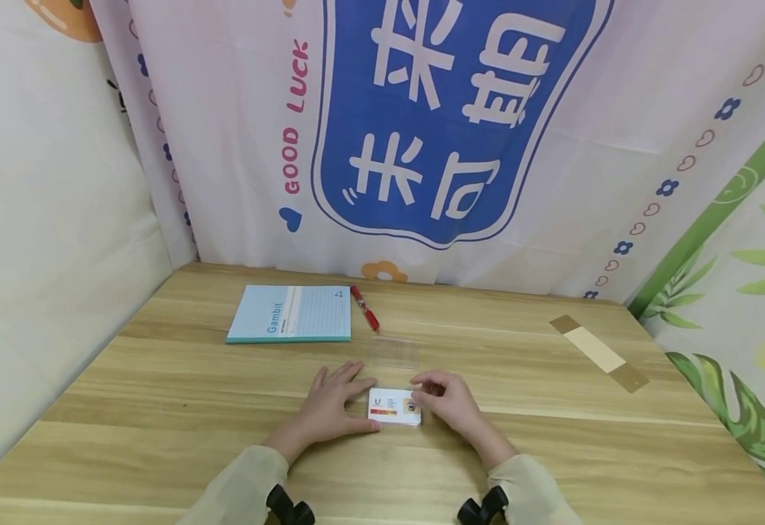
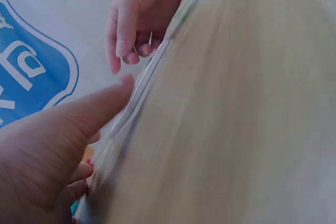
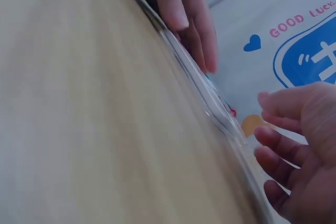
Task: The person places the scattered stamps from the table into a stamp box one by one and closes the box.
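Likely braces white card (image 1: pixel 389 406) with spread-fingered left hand (image 1: pixel 331 410) against sliding; poises loose-fingered, empty right hand (image 1: pixel 448 399) at other end.

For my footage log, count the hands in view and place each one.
2: the left hand is at the left end of the white card; the right hand is at its upper right corner. No others show.

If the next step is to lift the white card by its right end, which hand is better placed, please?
Probably the right hand: its loosely bent fingers are at the right end of the white card. The left hand, spread beside the left end, could steady it.
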`<state>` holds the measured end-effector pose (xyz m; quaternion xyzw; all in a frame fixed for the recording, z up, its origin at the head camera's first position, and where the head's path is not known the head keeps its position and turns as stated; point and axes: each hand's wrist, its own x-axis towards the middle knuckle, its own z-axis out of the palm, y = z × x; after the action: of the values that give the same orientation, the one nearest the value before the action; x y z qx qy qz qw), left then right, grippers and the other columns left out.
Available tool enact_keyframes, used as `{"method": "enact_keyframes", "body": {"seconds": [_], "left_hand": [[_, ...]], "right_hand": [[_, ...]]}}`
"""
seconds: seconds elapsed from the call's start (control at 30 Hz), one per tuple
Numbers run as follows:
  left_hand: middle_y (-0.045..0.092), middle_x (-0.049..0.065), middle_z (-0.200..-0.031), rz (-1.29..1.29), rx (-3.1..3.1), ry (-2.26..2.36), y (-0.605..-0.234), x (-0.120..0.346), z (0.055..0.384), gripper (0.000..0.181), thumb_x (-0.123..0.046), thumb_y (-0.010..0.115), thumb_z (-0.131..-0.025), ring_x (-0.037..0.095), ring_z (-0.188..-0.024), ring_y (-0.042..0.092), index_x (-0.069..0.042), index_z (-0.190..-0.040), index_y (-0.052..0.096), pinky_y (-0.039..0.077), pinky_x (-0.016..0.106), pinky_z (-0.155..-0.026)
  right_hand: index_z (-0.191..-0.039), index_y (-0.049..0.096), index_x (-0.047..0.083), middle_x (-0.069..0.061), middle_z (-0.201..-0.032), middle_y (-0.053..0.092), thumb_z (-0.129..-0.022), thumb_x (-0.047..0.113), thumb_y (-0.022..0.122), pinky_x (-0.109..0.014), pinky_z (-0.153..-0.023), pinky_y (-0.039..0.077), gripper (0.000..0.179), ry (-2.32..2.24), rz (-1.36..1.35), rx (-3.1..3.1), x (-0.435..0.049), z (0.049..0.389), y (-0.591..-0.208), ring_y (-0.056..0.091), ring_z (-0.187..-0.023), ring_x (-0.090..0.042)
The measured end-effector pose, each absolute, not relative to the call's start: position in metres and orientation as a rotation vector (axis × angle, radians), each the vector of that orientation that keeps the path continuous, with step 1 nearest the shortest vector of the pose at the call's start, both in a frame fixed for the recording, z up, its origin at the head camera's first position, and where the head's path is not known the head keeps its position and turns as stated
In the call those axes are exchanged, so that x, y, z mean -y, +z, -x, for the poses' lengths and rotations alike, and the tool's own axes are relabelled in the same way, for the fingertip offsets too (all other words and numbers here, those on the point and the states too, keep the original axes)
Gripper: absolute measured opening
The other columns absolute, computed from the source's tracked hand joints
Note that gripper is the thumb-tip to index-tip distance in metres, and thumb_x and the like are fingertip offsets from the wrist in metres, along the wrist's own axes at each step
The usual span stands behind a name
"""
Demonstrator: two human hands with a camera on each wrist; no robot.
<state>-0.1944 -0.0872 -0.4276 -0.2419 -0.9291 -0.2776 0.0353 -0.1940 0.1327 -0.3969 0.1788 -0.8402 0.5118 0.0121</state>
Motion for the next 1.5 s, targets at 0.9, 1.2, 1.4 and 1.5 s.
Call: {"method": "enact_keyframes", "body": {"seconds": [0.9,1.2,1.4,1.5], "left_hand": [[0.021,0.016,-0.138,0.463,2.946,-0.743,-0.424,0.082,0.274,0.073,-0.061,0.06,-0.065,0.032,-0.127,0.005,-0.016,-0.123,0.05,-0.005,0.053,-0.097],[0.022,0.017,-0.138,0.463,2.956,-0.76,-0.425,0.079,0.275,0.069,-0.058,0.06,-0.067,0.032,-0.127,0.004,-0.015,-0.12,0.052,-0.004,0.052,-0.097],[0.023,0.017,-0.137,0.466,2.937,-0.8,-0.425,0.079,0.274,0.068,-0.057,0.061,-0.067,0.032,-0.127,0.005,-0.014,-0.119,0.054,-0.003,0.051,-0.098],[0.024,0.017,-0.137,0.475,2.908,-0.838,-0.424,0.079,0.271,0.067,-0.055,0.063,-0.067,0.032,-0.127,0.006,-0.013,-0.118,0.054,-0.001,0.052,-0.098]], "right_hand": [[-0.123,0.047,0.004,-0.013,-0.128,0.041,-0.07,0.027,0.071,-0.046,-0.097,0.021,0.062,1.176,-0.56,2.902,-0.149,0.274,-0.419,0.033,-0.118,-0.031],[-0.123,0.047,0.006,-0.012,-0.13,0.037,-0.072,0.034,0.068,-0.048,-0.098,0.012,0.062,0.912,-0.542,2.976,-0.143,0.276,-0.421,0.027,-0.119,-0.033],[-0.122,0.049,0.008,-0.011,-0.13,0.038,-0.072,0.03,0.069,-0.048,-0.098,0.013,0.059,1.049,-0.506,2.949,-0.142,0.274,-0.421,0.027,-0.12,-0.031],[-0.123,0.047,0.007,-0.012,-0.13,0.038,-0.072,0.027,0.07,-0.047,-0.098,0.018,0.06,1.198,-0.514,2.915,-0.144,0.271,-0.419,0.029,-0.12,-0.031]]}}
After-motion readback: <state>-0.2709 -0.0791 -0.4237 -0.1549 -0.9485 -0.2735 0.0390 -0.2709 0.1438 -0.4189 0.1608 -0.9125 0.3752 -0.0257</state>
